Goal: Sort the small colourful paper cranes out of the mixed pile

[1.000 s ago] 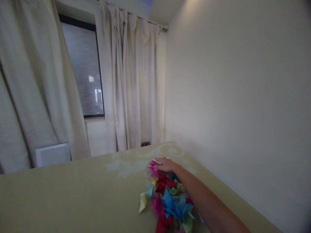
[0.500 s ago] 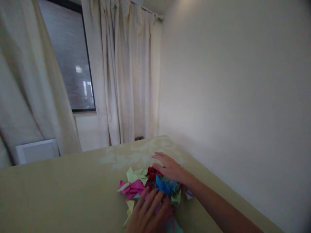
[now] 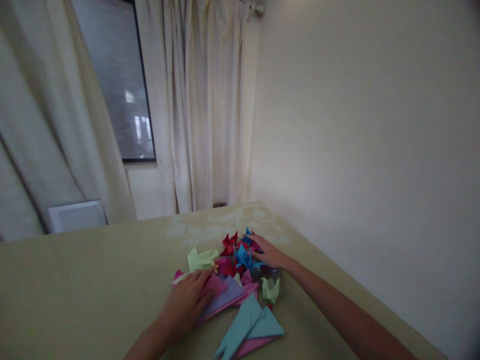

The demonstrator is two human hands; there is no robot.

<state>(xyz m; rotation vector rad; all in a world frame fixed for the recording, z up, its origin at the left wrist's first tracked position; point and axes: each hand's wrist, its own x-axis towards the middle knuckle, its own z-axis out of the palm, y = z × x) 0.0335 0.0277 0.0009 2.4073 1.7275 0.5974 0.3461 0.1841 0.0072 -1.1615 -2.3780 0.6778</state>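
A pile of colourful folded paper pieces, like origami cranes, lies on the bed. My left hand [image 3: 189,297] rests on the pile's near left side, fingers stretched over pink and purple folded paper [image 3: 230,292]. At the pile's far right, my right hand [image 3: 269,251] touches the pieces with its fingers extended, beside a blue paper piece [image 3: 243,256]. Red pieces [image 3: 228,245] sit at the back, and a pale green one [image 3: 201,259] at the left. Nearer to me lie a light green piece [image 3: 270,289] and a teal folded paper [image 3: 245,320] with pink beneath it.
The pile lies on a yellow-green bed cover [image 3: 93,290] with a pale pattern towards the far corner. A plain wall [image 3: 360,150] runs along the right. Behind the bed hang cream curtains [image 3: 210,110], a window [image 3: 120,85] and a white-framed panel [image 3: 78,217].
My left hand has shifted left, uncovering the purple, pink and teal papers. The right hand has lowered onto the far right of the pile. The view has tilted slightly.
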